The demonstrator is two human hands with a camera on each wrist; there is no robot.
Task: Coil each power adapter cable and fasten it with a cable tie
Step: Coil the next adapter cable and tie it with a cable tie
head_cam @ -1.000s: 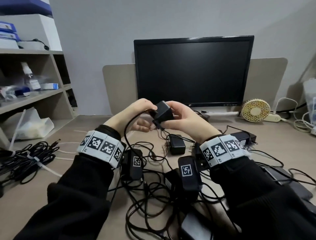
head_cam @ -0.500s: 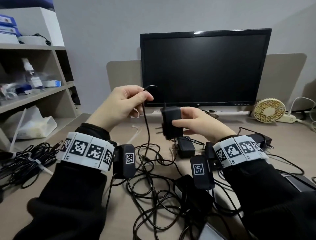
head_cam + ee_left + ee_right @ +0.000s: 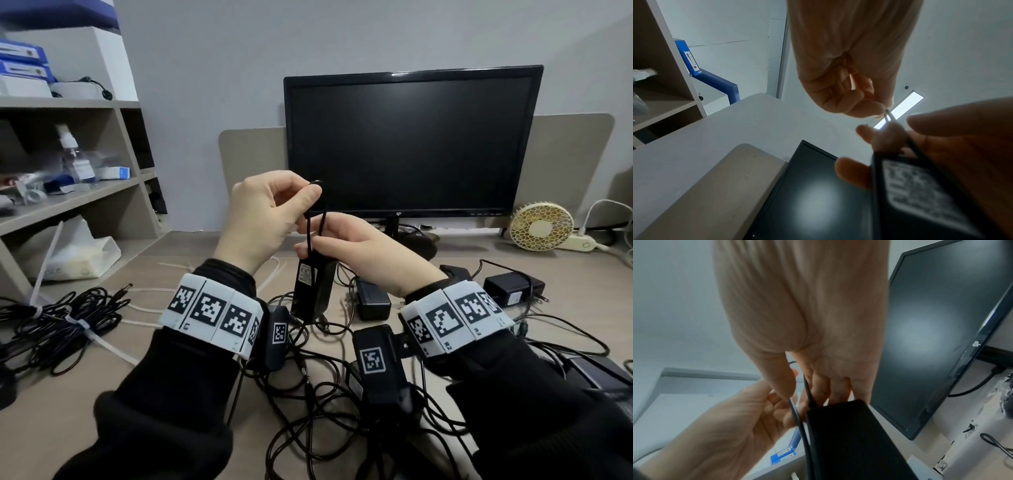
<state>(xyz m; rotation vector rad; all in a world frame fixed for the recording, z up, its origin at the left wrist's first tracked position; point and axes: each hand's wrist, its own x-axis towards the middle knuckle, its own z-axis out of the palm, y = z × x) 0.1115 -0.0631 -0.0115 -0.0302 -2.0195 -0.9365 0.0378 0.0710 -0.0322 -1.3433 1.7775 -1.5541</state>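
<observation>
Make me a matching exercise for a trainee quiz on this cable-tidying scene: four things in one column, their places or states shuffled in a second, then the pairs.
Things:
1. adapter
2. cable loop
3. fan
4. tied bundle

States:
A. on the desk's left side, fastened with white ties
B. hangs below the right hand
C. stands right of the monitor
D. pinched by the left hand

Pairs: 1-B, 2-D, 3-C, 4-A

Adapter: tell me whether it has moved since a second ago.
Yes. The adapter has dropped: earlier it overlapped the monitor's lower left corner, now it hangs below its bottom edge.
</observation>
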